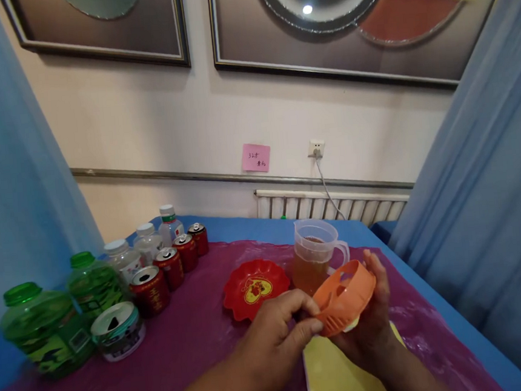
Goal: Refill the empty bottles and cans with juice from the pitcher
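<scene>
An orange plastic piece, round with a raised rim, slots and larger openings, is held tilted above the table. My left hand pinches its left edge between thumb and fingers. From the right and below, my right hand cradles it, fingers upright along its far side. A small pale yellow bit shows under the piece, too little to name. Behind it stands a clear measuring jug with amber liquid. To the left lies a red scalloped plate with a yellow heart print. A yellow sheet lies beneath my hands.
On the left stand green bottles, clear white-capped bottles, several red cans and a short wide can. A purple cover lies over the blue tabletop. Blue curtains hang at both sides.
</scene>
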Motion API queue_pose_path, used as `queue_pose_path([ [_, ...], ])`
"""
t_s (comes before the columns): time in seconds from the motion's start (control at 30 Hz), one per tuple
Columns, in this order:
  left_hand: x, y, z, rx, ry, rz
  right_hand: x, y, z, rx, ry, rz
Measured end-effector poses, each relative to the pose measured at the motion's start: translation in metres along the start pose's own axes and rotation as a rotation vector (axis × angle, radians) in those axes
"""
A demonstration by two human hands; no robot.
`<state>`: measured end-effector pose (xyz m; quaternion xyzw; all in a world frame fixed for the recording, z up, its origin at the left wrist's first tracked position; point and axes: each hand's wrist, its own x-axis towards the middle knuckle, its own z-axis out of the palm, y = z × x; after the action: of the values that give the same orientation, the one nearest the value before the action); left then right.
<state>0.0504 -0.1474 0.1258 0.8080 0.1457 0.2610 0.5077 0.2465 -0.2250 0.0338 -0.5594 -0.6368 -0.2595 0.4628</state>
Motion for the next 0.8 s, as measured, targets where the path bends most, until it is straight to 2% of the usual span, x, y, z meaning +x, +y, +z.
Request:
queue_pose_path([
  [0.07, 0.004, -0.007, 0.004, -0.107, 0.04, -0.058, 0.01, 0.001, -0.008, -0.013, 0.048, -0.061],
  [0.17, 0.007, -0.012, 0.008, -0.196, 0.127, -0.086, 0.026, 0.001, -0.013, -0.05, 0.039, -0.181],
  [0.37, 0.006, -0.015, 0.005, -0.283, 0.207, -0.105, 0.049, 0.0, -0.014, -0.106, -0.079, -0.329],
  [0.47, -0.003, -0.03, -0.001, -0.239, 0.329, -0.127, 0.073, 0.018, -0.015, -0.147, -0.156, -0.212],
  [0.57, -0.024, -0.063, -0.009, -0.118, 0.432, -0.157, 0.115, 0.054, -0.011, -0.155, -0.24, 0.003],
  [0.7, -0.072, -0.119, -0.016, 0.068, 0.513, -0.202, 0.172, 0.097, 0.001, -0.117, -0.54, 0.252],
  [0.8, -0.108, -0.152, -0.017, 0.261, 0.513, -0.188, 0.194, 0.109, 0.015, -0.094, -0.733, 0.283],
])
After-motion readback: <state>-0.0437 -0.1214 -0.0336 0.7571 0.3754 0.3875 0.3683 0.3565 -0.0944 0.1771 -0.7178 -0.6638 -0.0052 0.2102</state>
